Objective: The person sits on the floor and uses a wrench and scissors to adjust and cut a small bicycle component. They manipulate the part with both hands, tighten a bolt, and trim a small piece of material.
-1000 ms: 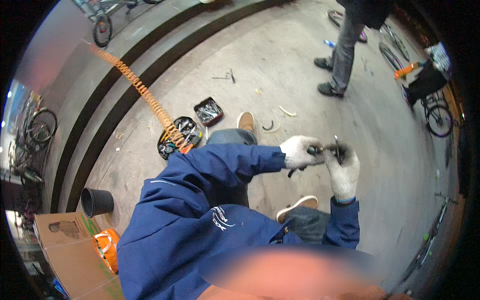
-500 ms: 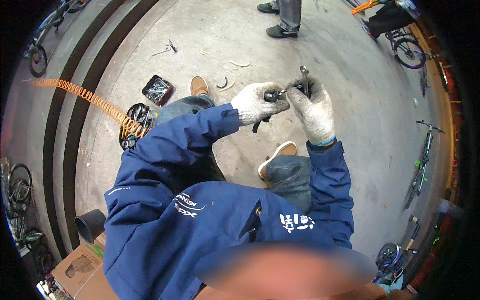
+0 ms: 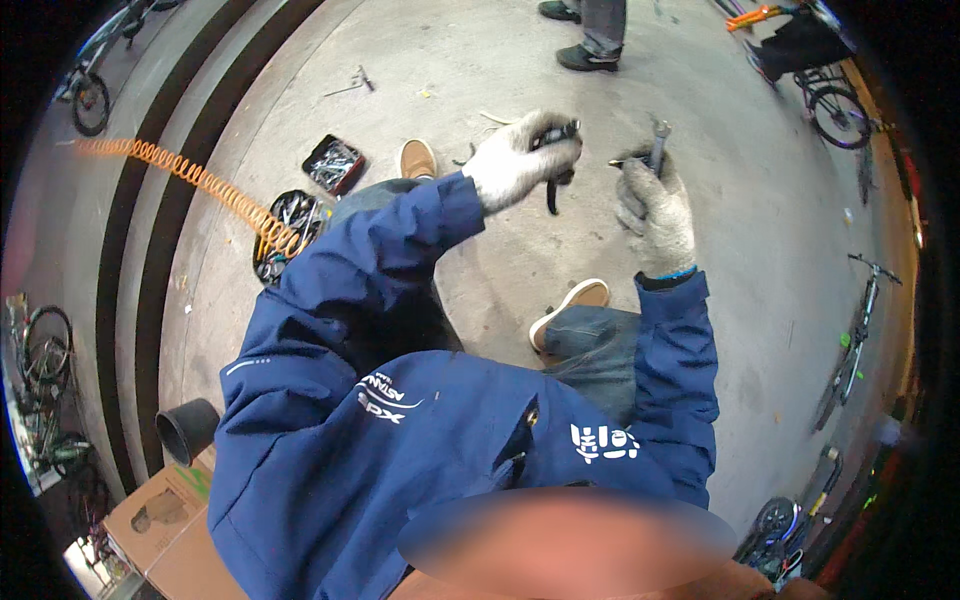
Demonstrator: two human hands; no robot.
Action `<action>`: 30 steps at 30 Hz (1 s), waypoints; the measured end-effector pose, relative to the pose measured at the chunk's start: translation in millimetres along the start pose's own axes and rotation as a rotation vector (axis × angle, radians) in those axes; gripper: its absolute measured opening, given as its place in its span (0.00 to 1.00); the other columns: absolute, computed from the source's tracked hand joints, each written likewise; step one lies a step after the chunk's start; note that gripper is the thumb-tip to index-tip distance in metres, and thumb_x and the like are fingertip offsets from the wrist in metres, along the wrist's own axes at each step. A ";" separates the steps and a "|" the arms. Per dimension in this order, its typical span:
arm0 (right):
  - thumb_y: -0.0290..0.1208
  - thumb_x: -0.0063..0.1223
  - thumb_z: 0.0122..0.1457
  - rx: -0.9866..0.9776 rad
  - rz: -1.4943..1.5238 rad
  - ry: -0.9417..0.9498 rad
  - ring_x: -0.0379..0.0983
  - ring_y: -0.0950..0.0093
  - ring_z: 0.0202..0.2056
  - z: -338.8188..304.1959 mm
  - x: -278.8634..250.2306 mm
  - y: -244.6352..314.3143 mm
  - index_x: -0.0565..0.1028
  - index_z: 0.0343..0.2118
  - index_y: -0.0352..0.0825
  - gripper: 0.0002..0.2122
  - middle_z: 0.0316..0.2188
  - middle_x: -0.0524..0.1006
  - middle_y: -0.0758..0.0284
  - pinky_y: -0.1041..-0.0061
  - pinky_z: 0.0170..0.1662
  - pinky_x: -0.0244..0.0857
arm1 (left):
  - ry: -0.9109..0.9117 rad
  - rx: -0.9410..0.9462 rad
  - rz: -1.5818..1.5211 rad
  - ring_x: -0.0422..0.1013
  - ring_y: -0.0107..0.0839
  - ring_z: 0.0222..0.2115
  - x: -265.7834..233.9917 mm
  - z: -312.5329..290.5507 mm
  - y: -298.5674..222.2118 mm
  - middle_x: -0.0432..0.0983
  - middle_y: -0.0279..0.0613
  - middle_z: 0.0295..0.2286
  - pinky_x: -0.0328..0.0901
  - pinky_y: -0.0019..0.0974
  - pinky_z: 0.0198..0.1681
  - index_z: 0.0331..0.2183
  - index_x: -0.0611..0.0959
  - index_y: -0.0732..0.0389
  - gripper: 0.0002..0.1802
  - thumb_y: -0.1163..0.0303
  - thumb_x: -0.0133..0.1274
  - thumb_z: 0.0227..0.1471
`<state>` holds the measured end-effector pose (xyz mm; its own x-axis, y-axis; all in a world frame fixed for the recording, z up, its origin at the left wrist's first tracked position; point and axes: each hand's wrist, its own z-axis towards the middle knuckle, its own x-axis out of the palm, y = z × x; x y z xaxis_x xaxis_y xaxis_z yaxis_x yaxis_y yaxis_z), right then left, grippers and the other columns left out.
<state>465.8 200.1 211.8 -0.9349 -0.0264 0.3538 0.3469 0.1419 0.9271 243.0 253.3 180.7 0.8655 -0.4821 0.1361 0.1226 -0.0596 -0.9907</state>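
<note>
My left grip is closed around a small dark handled part, and my right grip is pinched on a metal spanner held upright just beside it, the two raised clear of my knees, I judge, so the pieces can meet in the air. Below both grips lies bare concrete floor, with the black parts tray and orange coiled hose well off beyond my left grip.
</note>
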 end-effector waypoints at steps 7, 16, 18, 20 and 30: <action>0.24 0.55 0.67 0.010 -0.004 -0.050 0.57 0.88 0.20 6.5 -12.7 -7.2 0.71 0.49 0.36 0.10 0.31 0.70 0.75 0.86 0.19 0.50 | -0.262 0.237 -0.133 0.79 0.35 0.43 -76.1 27.6 -10.7 0.81 0.46 0.42 0.74 0.38 0.50 0.50 0.82 0.66 0.22 0.61 0.62 0.62; 0.25 0.56 0.66 0.029 -0.077 -0.134 0.56 0.88 0.19 9.5 -8.1 -4.9 0.72 0.48 0.33 0.09 0.23 0.64 0.78 0.85 0.19 0.48 | -0.548 0.227 0.152 0.74 0.27 0.31 -244.2 -1.5 -1.5 0.75 0.37 0.34 0.71 0.32 0.37 0.49 0.80 0.71 0.19 0.66 0.60 0.63; 0.26 0.56 0.66 0.052 -0.140 -0.137 0.55 0.89 0.20 9.6 -5.0 -5.3 0.72 0.48 0.34 0.10 0.23 0.63 0.78 0.85 0.19 0.48 | -0.697 0.280 0.730 0.80 0.36 0.38 -277.1 -21.8 16.0 0.83 0.46 0.38 0.74 0.38 0.46 0.46 0.87 0.65 0.25 0.53 0.62 0.59; 0.27 0.55 0.66 0.075 -0.148 -0.142 0.55 0.89 0.20 11.7 -3.2 -8.2 0.72 0.48 0.34 0.10 0.23 0.64 0.78 0.86 0.19 0.47 | -0.789 0.119 0.996 0.80 0.49 0.37 -308.3 -40.9 38.7 0.83 0.55 0.35 0.72 0.43 0.44 0.39 0.91 0.60 0.29 0.42 0.61 0.54; 0.28 0.55 0.65 0.153 -0.261 -0.129 0.53 0.88 0.17 28.8 -11.3 -28.0 0.72 0.48 0.31 0.11 0.22 0.64 0.76 0.85 0.17 0.46 | -1.200 -0.463 1.275 0.81 0.45 0.41 -362.1 -100.9 246.0 0.84 0.57 0.40 0.73 0.44 0.46 0.46 0.89 0.58 0.33 0.39 0.58 0.51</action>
<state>464.4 224.9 178.3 -0.9960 0.0430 0.0786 0.0878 0.2943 0.9517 -89.2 324.9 -113.1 0.1781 0.3900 -0.9034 -0.7738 -0.5116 -0.3734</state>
